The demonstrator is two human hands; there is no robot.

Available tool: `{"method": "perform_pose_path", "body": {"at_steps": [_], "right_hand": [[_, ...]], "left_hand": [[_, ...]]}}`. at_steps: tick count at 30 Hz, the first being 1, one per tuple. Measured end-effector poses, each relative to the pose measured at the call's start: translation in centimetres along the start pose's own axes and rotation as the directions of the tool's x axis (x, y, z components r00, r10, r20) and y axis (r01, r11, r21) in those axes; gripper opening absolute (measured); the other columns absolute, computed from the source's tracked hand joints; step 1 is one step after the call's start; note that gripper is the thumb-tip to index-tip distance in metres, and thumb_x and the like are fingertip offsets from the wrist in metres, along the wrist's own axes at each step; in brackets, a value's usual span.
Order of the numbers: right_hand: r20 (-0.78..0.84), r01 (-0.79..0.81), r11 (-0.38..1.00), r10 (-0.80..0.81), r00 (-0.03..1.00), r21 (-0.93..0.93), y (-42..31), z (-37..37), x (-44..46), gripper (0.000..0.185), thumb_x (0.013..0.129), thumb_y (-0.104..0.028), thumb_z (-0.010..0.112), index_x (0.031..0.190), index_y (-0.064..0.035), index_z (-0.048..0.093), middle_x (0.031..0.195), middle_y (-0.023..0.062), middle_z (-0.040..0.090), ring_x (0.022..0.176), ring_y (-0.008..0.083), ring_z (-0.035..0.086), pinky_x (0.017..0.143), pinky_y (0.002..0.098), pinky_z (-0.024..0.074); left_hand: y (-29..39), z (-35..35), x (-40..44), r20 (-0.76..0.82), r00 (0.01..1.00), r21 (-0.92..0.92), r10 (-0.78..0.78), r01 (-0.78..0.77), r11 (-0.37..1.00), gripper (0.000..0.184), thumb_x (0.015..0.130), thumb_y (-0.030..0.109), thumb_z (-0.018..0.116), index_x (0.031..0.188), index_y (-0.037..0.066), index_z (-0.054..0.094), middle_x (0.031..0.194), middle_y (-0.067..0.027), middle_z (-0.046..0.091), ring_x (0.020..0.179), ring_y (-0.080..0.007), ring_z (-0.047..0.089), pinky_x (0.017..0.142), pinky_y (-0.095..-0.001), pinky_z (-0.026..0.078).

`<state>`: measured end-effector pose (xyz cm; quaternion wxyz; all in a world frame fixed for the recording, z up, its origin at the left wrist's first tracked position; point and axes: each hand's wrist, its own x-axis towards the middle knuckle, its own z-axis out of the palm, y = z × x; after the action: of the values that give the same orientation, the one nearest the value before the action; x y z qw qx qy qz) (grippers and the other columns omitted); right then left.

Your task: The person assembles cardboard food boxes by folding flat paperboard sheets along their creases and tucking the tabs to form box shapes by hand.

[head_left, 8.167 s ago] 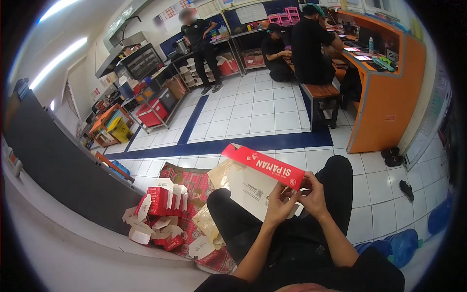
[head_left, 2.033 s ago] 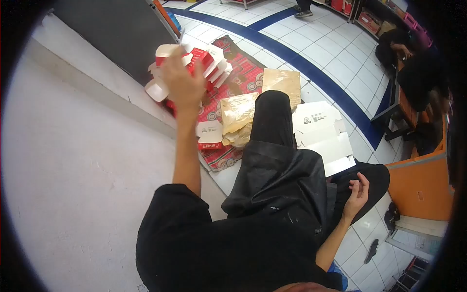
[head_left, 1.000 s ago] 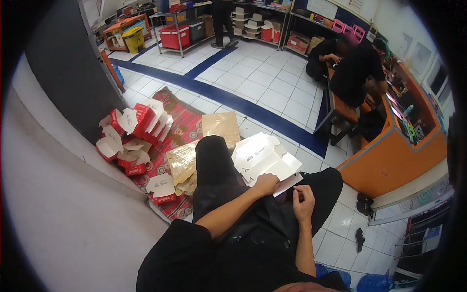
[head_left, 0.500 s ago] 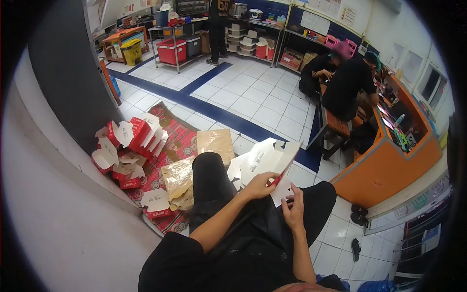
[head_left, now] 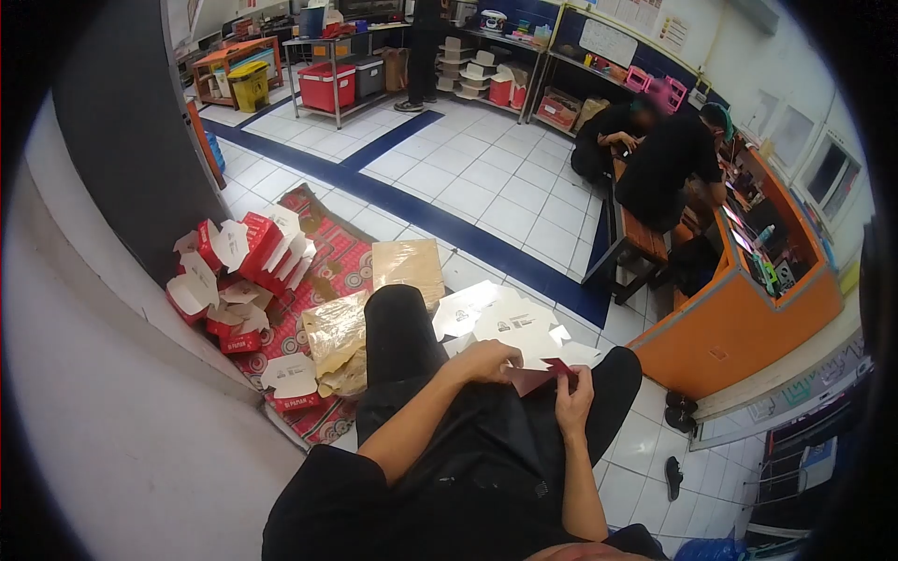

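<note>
Over my lap, a partly folded cardboard food box (head_left: 531,378) in red and white is held between both hands. My left hand (head_left: 488,361) is closed on its left edge, fingers curled over the top. My right hand (head_left: 573,395) pinches the dark red flap at the right side. Just beyond my hands lie white printed card blanks (head_left: 465,307); where they end and the held piece begins is hard to make out. To the left, folded red and white boxes (head_left: 267,245) are piled on a red patterned mat (head_left: 323,224).
Brown wrapped packages (head_left: 408,263) lie by my left knee. Two people (head_left: 659,173) sit on a wooden bench (head_left: 641,234) at an orange counter (head_left: 739,327). Another person stands near the back shelves. A yellow bin (head_left: 251,87) and red cooler (head_left: 327,86) are farther off.
The cardboard has been tipped down from its raised, upright angle, and a red flap is now bent up. My right hand has gone from loose fingers beside the card to pinching it.
</note>
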<state>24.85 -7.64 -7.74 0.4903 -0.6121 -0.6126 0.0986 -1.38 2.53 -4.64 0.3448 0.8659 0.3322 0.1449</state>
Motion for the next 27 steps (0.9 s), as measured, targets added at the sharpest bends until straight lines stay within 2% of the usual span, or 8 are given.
{"method": "perform_pose_path", "body": {"at_steps": [5,7,10,16,18,24,26,27], "right_hand": [[-0.024,0.022,0.998,-0.020,1.000,0.060,-1.0,-0.2,0.4,0.010,0.109,-0.008,0.067,0.112,0.0004,0.064,0.100,0.0088,0.065,0.084,0.0151,0.066,0.067,0.0286,0.0560],[0.080,-0.011,0.995,0.003,0.997,0.101,-3.5,-1.4,0.6,0.011,0.106,-0.010,0.067,0.109,0.0006,0.068,0.105,0.0157,0.066,0.101,0.0336,0.066,0.090,0.0386,0.0534],[0.161,0.075,0.985,-0.100,0.982,0.157,-3.9,-2.4,0.5,0.012,0.108,-0.010,0.064,0.111,-0.0006,0.071,0.114,0.0172,0.065,0.100,0.0343,0.065,0.090,0.0380,0.0532],[0.409,0.067,0.998,-0.052,0.911,-0.021,-7.3,-3.5,-0.1,0.015,0.108,-0.013,0.064,0.119,-0.0033,0.069,0.129,0.0205,0.060,0.108,0.0423,0.069,0.093,0.0476,0.0557],[0.444,0.052,0.996,-0.017,0.896,-0.066,-6.8,-3.2,-0.4,0.017,0.107,-0.013,0.065,0.121,-0.0046,0.068,0.133,0.0202,0.059,0.111,0.0448,0.069,0.095,0.0501,0.0561],[0.294,-0.105,0.990,0.129,0.947,-0.093,-5.7,-1.9,-1.5,0.019,0.104,-0.015,0.070,0.120,-0.0049,0.069,0.136,0.0194,0.063,0.118,0.0436,0.068,0.103,0.0517,0.0536],[0.078,0.193,0.906,-0.177,0.981,-0.376,-5.1,-1.4,-1.5,0.019,0.102,-0.014,0.071,0.117,-0.0034,0.070,0.134,0.0169,0.065,0.126,0.0423,0.066,0.114,0.0585,0.0446],[0.035,0.174,0.930,-0.172,0.984,-0.322,-5.1,-1.3,-1.3,0.018,0.100,-0.014,0.073,0.115,-0.0031,0.071,0.128,0.0166,0.069,0.131,0.0408,0.064,0.120,0.0618,0.0370]], "left_hand": [[-0.5,1.5,1.0,-0.192,0.980,-0.017,0.050,-0.054,0.998,0.028,0.092,0.021,0.081,0.117,0.009,0.077,0.107,-0.0171,0.080,0.103,-0.0382,0.077,0.088,-0.0478,0.059],[-0.3,1.1,1.1,-0.392,0.903,-0.014,0.176,-0.197,0.980,0.020,0.098,0.020,0.076,0.114,0.008,0.077,0.103,-0.0184,0.079,0.099,-0.0404,0.075,0.086,-0.0491,0.058],[1.4,-0.3,0.7,-0.466,0.878,-0.117,0.109,-0.184,0.976,0.018,0.100,0.023,0.073,0.110,0.008,0.077,0.102,-0.0172,0.079,0.097,-0.0400,0.075,0.086,-0.0480,0.058],[-1.1,2.0,2.4,-0.219,0.899,0.212,0.379,-0.335,0.918,0.023,0.101,0.027,0.072,0.114,0.009,0.081,0.102,-0.0170,0.080,0.095,-0.0389,0.076,0.086,-0.0485,0.058],[0.2,2.3,2.1,-0.168,0.933,0.157,0.318,-0.294,0.943,0.025,0.102,0.027,0.071,0.116,0.010,0.082,0.103,-0.0180,0.080,0.096,-0.0392,0.076,0.087,-0.0491,0.058],[0.5,3.4,2.0,-0.122,0.976,-0.113,0.180,-0.194,0.975,0.028,0.103,0.023,0.069,0.122,0.009,0.083,0.105,-0.0220,0.080,0.096,-0.0414,0.076,0.089,-0.0479,0.059],[0.2,3.5,2.3,-0.111,0.977,-0.172,0.183,-0.201,0.964,0.028,0.103,0.021,0.068,0.123,0.008,0.083,0.105,-0.0227,0.080,0.097,-0.0415,0.076,0.089,-0.0470,0.059],[0.0,3.6,2.4,-0.127,0.973,-0.221,0.191,-0.215,0.951,0.028,0.103,0.021,0.068,0.124,0.008,0.082,0.104,-0.0218,0.080,0.095,-0.0401,0.077,0.087,-0.0457,0.059]]}}
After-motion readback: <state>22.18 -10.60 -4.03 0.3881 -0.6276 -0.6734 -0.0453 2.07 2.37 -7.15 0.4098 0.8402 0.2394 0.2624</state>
